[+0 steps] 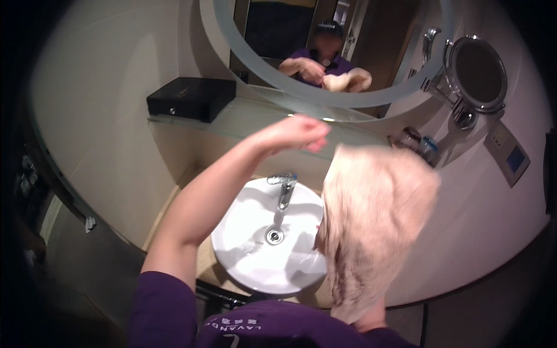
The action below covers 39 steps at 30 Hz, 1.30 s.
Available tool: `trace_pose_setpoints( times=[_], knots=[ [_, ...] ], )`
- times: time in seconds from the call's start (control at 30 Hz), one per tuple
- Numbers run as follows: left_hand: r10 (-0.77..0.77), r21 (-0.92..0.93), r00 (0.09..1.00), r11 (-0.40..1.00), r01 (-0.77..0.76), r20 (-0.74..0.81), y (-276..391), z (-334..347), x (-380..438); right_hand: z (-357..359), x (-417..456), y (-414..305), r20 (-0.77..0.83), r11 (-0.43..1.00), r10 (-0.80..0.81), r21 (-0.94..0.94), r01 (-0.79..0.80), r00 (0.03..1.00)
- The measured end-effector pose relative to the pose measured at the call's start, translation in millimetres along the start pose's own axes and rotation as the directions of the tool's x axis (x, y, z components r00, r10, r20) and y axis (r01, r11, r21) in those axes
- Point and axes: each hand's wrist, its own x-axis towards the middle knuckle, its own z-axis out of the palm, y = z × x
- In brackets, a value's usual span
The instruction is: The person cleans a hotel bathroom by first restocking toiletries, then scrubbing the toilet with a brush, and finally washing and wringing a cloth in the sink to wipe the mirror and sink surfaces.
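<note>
My left hand (308, 132) is raised above the back of the basin, blurred, its fingers curled in and nothing visible in them. A small gap separates it from the upper corner of a pale beige cloth (383, 195). That cloth, probably a towel, drapes over my right hand and most of the forearm. Only a bit of my right forearm (371, 315) shows below it, so the fingers' grip is hidden. Between my arms is a round white washbasin (300, 269) with a chrome faucet (286, 191) and a metal drain (274, 236).
A black box (191, 98) stands on the glass shelf (261, 111) at the back left. A round wall mirror (243, 56) reflects me and the cloth. To the right are a chrome magnifying mirror (476, 74), small cups or bottles (411, 138) and a wall panel (508, 153).
</note>
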Motion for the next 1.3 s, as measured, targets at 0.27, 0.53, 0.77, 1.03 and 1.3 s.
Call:
trace_pose_setpoints(
  times=[0.27,0.53,0.77,1.03,1.3],
  knots=[
    [0.603,0.71,0.398,0.668,0.223,-0.692,-128.9,-125.7,-91.0,-8.5,77.2,-86.9,0.075,0.915,-0.279,-0.283,0.289,0.957],
    [0.485,0.699,0.519,0.604,0.382,-0.704,-192.5,-184.1,-109.5,-130.0,177.4,-27.6,-0.496,-0.812,-0.264,-0.348,-0.468,0.827],
    [0.536,0.748,0.527,0.541,0.386,-0.659,-206.1,-181.4,-101.0,-44.3,200.1,198.2,-0.096,-0.684,0.317,-0.713,0.157,0.944],
    [0.555,0.78,0.549,0.437,0.447,-0.625,-199.1,-181.1,-108.9,-69.7,175.7,159.7,0.101,-0.57,0.367,-0.761,0.31,0.925],
    [0.51,0.803,0.622,0.426,0.417,-0.594,-203.3,-188.0,-121.9,-100.1,159.8,-7.9,-0.43,-0.235,-0.423,-0.798,-0.554,0.798]
  ],
)
